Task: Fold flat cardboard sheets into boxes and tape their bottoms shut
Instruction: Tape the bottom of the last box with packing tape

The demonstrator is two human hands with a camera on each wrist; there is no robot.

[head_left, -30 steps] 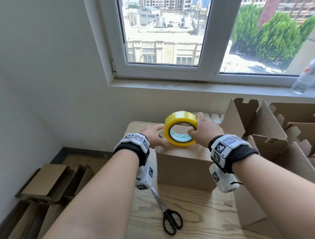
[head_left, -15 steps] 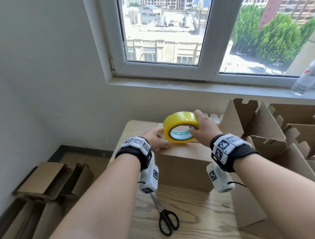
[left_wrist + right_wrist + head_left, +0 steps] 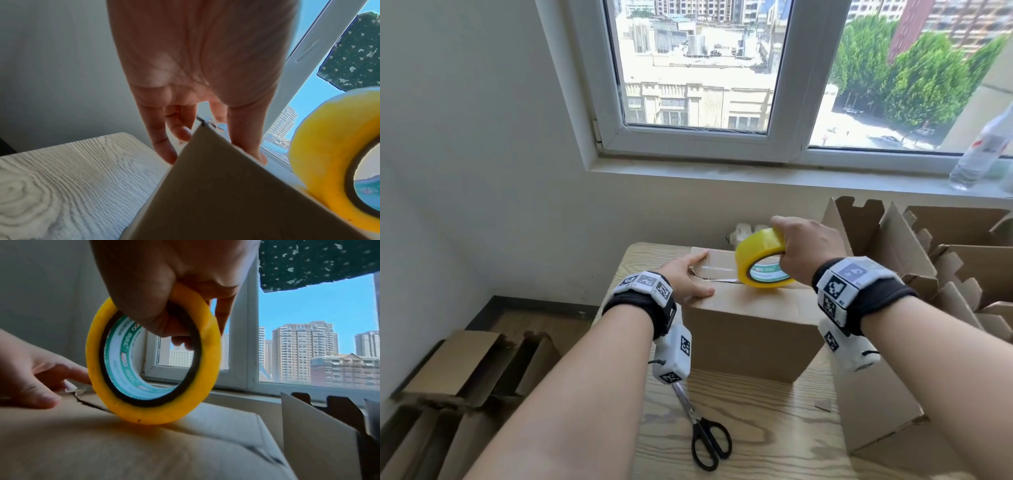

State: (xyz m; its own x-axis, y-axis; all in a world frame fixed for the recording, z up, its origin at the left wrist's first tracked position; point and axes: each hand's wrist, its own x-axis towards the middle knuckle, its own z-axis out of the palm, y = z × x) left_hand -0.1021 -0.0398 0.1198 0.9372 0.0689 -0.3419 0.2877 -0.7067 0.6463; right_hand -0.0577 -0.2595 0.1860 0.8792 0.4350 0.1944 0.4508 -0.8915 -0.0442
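A brown cardboard box (image 3: 750,329) stands on the wooden table (image 3: 774,428), its closed flaps facing up. My right hand (image 3: 804,246) grips the yellow tape roll (image 3: 760,260), fingers hooked through its core (image 3: 164,272), and the roll (image 3: 156,414) stands on edge on the flap seam. A clear tape strip (image 3: 717,269) runs from the roll to the box's left end. There my left hand (image 3: 688,277) presses it down with straight fingers (image 3: 195,65), thumb on top (image 3: 30,373). The box corner (image 3: 226,194) hides the fingertips in the left wrist view.
Black-handled scissors (image 3: 705,435) lie on the table in front of the box. Folded cardboard boxes (image 3: 945,257) crowd the right side, one at the near right (image 3: 876,411). Flat cardboard sheets (image 3: 458,370) lie on the floor at left. A plastic bottle (image 3: 979,154) stands on the windowsill.
My right hand has drawn the tape roll to the right along the box top, leaving a strip behind. My left hand has settled flat on the box's left end.
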